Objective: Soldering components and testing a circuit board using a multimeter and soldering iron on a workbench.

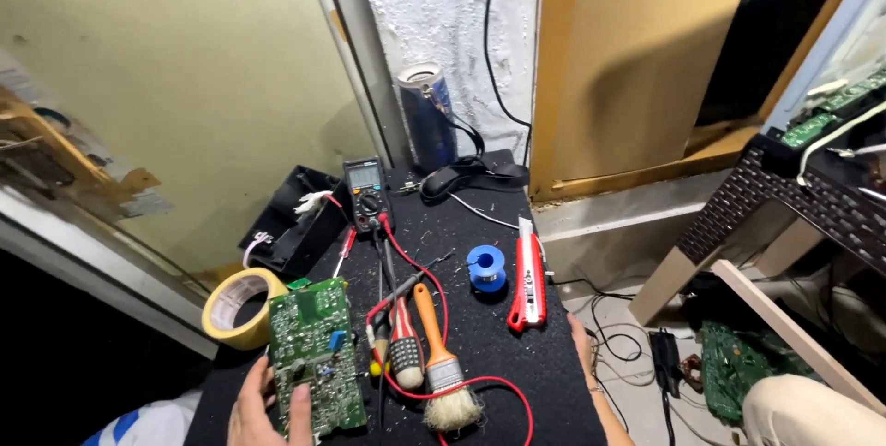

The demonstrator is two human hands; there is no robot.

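The left hand (268, 409) grips a green circuit board (316, 354) at the near left edge of the black-matted desk (517, 363), thumb pressed on its face. The right hand (583, 344) lies along the desk's right edge, mostly hidden, so its grip cannot be told. Between them lie a wooden-handled brush (438, 354), a smaller brush (404, 344), probably a toothbrush, red multimeter leads (434, 285) and a red utility knife (529, 280).
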